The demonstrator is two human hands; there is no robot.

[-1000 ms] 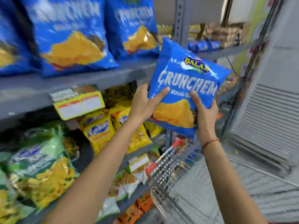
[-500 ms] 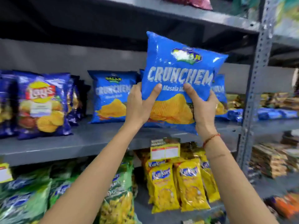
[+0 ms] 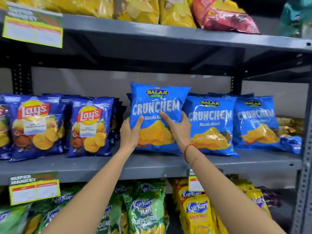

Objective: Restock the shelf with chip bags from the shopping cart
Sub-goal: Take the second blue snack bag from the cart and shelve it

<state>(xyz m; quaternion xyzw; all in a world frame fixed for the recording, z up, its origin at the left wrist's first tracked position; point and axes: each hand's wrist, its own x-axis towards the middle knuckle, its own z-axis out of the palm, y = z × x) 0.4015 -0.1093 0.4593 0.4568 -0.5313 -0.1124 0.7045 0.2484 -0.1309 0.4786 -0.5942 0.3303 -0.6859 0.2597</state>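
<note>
A blue Crunchem chip bag (image 3: 157, 105) stands upright on the grey middle shelf (image 3: 152, 163), gripped from both sides. My left hand (image 3: 130, 132) clasps its lower left edge, thumb across the front. My right hand (image 3: 177, 128) holds its right side, fingers over the printed name. Two more Crunchem bags (image 3: 211, 125) stand in a row to the right of it. The shopping cart is out of view.
Dark blue Lay's bags (image 3: 89, 129) fill the shelf's left part, with a narrow gap beside the held bag. The shelf above (image 3: 152, 33) carries yellow and red bags. Green and yellow Kurkure bags (image 3: 145, 211) sit below. A grey upright post (image 3: 303, 174) stands at the right.
Both hands have carried the bag up from over the cart and down onto the middle shelf, left of the other Crunchem bags. My view has swung from the cart to the shelf.
</note>
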